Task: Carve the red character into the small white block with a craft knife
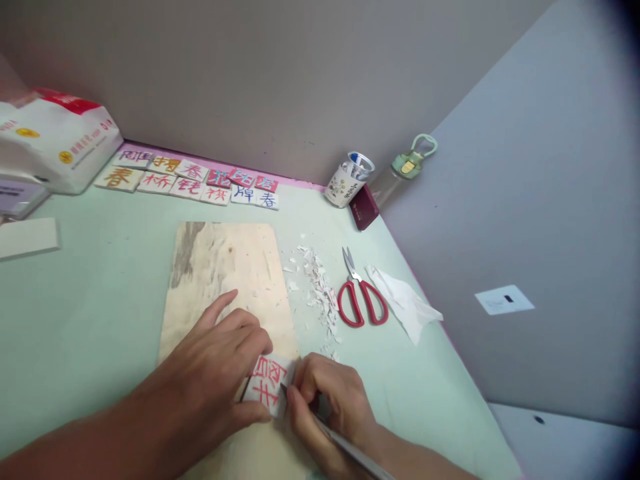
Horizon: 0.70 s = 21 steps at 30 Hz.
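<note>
The left hand point(220, 367) has its grip closed on the tile point(269, 392), on the board point(240, 257); the right hand's point(333, 393) grip wraps a tool point(350, 450). Red strokes remain, seemingly unfinished; shavings point(320, 287) lie nearby, two rows of lettered pieces point(186, 187) behind.

Twelve tiles point(189, 187), in two rows of six, along the back edge of the tabletop point(100, 280); a thirteenth tile point(267, 393) on one board point(235, 267). Near the right edge: one pair of scissors point(354, 274), one tissue point(405, 303), uncountable shavings point(319, 277). Back right corner: one can point(345, 185), one bottle point(391, 183), one box point(365, 209). One tool point(353, 452); one left hand point(217, 363), one right hand point(333, 393).
</note>
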### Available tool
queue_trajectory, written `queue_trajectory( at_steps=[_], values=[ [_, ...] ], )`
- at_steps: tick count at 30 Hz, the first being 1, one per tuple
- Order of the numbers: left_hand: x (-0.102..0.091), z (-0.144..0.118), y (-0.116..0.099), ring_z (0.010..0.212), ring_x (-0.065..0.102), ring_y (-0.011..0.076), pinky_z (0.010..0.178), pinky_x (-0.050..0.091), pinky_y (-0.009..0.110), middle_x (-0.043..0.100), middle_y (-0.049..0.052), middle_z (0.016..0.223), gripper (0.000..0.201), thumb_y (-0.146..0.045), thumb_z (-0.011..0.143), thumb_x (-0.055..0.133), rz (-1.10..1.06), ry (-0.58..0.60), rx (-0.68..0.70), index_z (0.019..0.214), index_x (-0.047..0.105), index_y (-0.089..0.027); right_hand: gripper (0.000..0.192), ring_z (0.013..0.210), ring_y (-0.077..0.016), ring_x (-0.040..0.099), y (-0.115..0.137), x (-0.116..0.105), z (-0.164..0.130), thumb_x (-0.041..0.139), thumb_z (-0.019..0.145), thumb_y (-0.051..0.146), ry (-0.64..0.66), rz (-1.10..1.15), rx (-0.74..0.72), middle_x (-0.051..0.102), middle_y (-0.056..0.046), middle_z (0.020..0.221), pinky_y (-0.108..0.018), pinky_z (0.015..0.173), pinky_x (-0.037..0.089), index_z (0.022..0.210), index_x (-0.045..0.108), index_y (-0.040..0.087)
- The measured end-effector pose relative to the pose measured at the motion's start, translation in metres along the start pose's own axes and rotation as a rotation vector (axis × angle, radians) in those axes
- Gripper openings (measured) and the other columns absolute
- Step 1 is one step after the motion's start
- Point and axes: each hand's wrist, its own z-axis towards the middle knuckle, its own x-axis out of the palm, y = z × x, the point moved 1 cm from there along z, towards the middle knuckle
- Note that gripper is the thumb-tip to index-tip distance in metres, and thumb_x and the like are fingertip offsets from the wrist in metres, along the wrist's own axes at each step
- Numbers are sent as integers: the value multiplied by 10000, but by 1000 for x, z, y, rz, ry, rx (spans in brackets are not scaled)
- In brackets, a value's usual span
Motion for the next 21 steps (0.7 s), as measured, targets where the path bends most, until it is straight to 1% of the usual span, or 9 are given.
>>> queue_trajectory(
  at_steps=[2, 4, 8, 9, 10, 13, 17, 21],
  values=[
    [1, -1, -1, 854, 616, 193, 1275, 165, 499, 532, -92, 832, 416, -57, 616, 758, 20, -7, -14, 866, 489, -251, 284, 510, -89, 417, 0, 0, 1, 532, 880, 83, 2, -11, 63, 454, 70, 618, -219, 505, 329, 725, 360, 247],
    [0, -1, -1, 851, 608, 205, 1265, 179, 542, 530, -87, 836, 445, -69, 608, 796, 41, 11, -28, 846, 467, -253, 300, 500, -91, 400, 0, 0, 2, 533, 891, 102, -9, -26, 114, 441, 71, 597, -220, 493, 319, 699, 353, 247],
    [-5, -3, 0, 850, 609, 226, 1227, 196, 630, 562, -69, 860, 473, -125, 608, 889, 16, 166, -49, 870, 513, -241, 308, 496, -88, 392, 0, 0, 3, 547, 899, 125, -34, 8, 153, 448, 71, 588, -212, 489, 316, 684, 362, 245],
    [-6, -4, 1, 843, 605, 219, 1227, 191, 633, 562, -73, 863, 489, -114, 599, 898, 6, 178, -48, 877, 517, -242, 308, 495, -87, 387, 0, 0, 4, 549, 896, 126, -36, 22, 162, 443, 74, 586, -210, 487, 312, 682, 362, 244],
    [-7, -4, 1, 817, 590, 210, 1228, 191, 627, 544, -85, 837, 529, -85, 552, 906, 2, 132, -60, 854, 501, -244, 309, 495, -86, 384, 0, 0, 4, 551, 893, 129, -37, 33, 176, 436, 76, 582, -210, 486, 309, 677, 361, 243],
    [-4, -6, 1, 800, 569, 199, 1237, 186, 593, 514, -102, 807, 601, -73, 495, 940, 8, 73, -49, 818, 466, -251, 311, 488, -86, 378, 1, 0, 6, 555, 887, 155, -45, 58, 219, 427, 77, 567, -209, 475, 301, 659, 362, 242],
    [2, -5, -3, 803, 565, 202, 1256, 161, 544, 510, -103, 808, 687, -186, 442, 1043, 36, 15, -1, 822, 475, -252, 312, 474, -84, 377, 4, -1, 8, 567, 878, 192, -59, 86, 283, 427, 75, 546, -199, 457, 307, 637, 374, 240],
    [6, -5, -5, 811, 560, 210, 1268, 142, 503, 529, -94, 826, 715, -284, 417, 1086, 60, -43, 31, 860, 526, -251, 313, 480, -88, 383, 6, -2, 10, 577, 872, 198, -71, 99, 317, 429, 75, 544, -199, 455, 319, 635, 377, 241]
  ],
)
